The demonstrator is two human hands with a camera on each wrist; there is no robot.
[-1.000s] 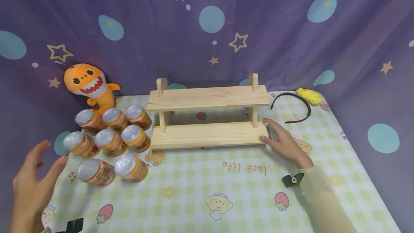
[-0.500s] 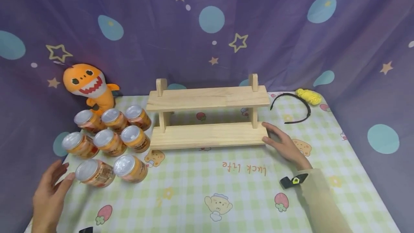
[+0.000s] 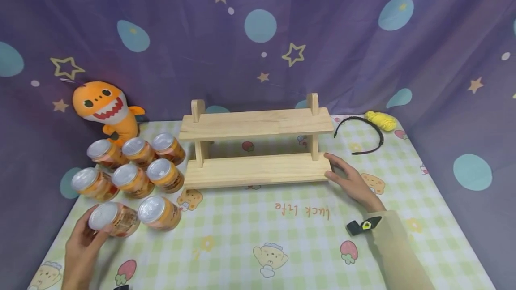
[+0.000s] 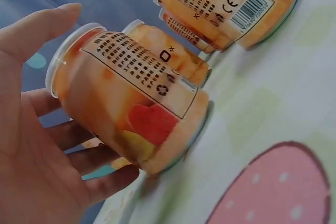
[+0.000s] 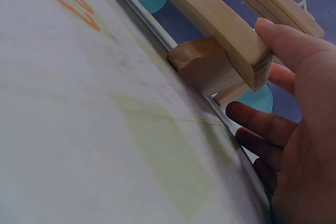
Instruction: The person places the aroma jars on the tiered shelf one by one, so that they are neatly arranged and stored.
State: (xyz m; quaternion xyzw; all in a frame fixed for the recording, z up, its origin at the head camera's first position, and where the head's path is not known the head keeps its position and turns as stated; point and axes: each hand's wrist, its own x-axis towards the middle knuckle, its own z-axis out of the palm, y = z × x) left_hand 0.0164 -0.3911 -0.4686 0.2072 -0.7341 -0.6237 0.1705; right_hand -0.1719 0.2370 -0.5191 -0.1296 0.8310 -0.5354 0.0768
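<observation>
A two-tier wooden shelf (image 3: 258,122) stands mid-table. At its right end my right hand (image 3: 354,186) holds the lower board (image 3: 258,170), thumb at the front corner and index finger at the back one; the other fingers hang below in the right wrist view. Several orange-labelled cans (image 3: 139,182) with silvery lids stand upright in rows at the left. My left hand (image 3: 82,247) is round the front-left can (image 3: 126,222), fingers bent behind it and thumb by its lid. In the left wrist view, this can (image 4: 121,103) stands on the tablecloth.
An orange shark plush (image 3: 109,108) sits behind the cans. A black headband (image 3: 380,140) and a yellow yarn bundle (image 3: 380,121) lie at the back right. A purple curtain (image 3: 169,70) hangs behind the table.
My left hand has come from the left, down and inward, to the front-left can, and its fingers have gone round it. My right hand stays at the shelf's end.
</observation>
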